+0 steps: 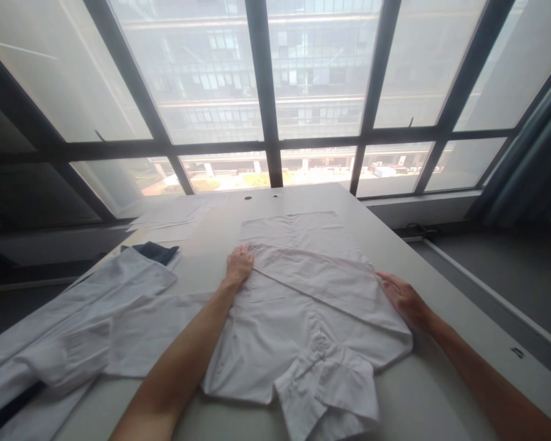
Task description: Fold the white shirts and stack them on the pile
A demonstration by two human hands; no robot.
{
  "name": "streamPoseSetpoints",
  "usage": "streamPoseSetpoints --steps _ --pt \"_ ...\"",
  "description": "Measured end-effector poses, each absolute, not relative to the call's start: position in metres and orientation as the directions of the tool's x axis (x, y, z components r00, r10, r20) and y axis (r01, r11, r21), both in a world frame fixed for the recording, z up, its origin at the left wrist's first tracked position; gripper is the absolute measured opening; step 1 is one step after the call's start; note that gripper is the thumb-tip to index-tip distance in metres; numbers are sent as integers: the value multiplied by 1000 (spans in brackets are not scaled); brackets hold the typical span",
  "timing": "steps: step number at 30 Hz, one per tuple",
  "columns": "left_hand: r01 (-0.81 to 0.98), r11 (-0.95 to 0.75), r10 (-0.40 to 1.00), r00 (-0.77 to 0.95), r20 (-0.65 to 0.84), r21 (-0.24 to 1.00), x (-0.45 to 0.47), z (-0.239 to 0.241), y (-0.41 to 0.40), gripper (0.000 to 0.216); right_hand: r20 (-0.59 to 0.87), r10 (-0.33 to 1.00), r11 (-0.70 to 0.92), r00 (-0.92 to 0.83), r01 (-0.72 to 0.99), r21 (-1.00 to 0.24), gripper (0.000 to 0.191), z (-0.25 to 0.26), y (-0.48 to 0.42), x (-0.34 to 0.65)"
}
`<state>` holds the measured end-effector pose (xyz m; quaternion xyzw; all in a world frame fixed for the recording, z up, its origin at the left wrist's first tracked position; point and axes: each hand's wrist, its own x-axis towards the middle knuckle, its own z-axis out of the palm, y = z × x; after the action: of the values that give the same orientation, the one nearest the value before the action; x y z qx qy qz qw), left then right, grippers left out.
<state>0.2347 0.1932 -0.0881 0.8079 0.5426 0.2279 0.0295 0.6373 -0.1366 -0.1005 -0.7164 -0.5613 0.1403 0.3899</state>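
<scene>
A white shirt (261, 331) lies spread on the table, its collar (349, 383) toward me and its hem at the far side. One long sleeve (312, 269) is folded across the shirt's body. My left hand (240, 264) is at the left edge of the shirt, its fingers bent and closed on the cloth by the end of the folded sleeve. At the opposite edge, my right hand (406, 300) touches the fabric with its fingers stretched out. The undersides of both hands are hidden.
More white garments (133, 331) lie on the left, with a dark piece of cloth (156, 251) among them. White paper sheets (169, 217) rest at the table's far left. The white table (441, 380) reaches toward large windows (321, 73). A curtain (526, 153) hangs at right.
</scene>
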Motion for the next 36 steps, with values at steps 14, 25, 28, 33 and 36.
streamPoseSetpoints --steps 14,25,28,33,36 --pt "719 -646 755 549 359 257 247 -83 190 41 239 876 -167 418 729 -664 36 -90 -64 674" --pt "785 -614 782 591 196 84 251 -88 191 49 229 821 -330 523 762 -557 24 -96 -62 664" --pt "794 -604 794 592 139 71 252 -86 191 53 244 813 -335 529 767 -547 21 -91 -63 657" --pt "791 -609 792 603 101 54 251 -85 193 57 427 840 -107 336 873 -475 34 -78 -90 624" --pt "800 -598 800 593 91 49 252 -84 192 59 410 911 147 40 898 -415 48 -81 -122 604"
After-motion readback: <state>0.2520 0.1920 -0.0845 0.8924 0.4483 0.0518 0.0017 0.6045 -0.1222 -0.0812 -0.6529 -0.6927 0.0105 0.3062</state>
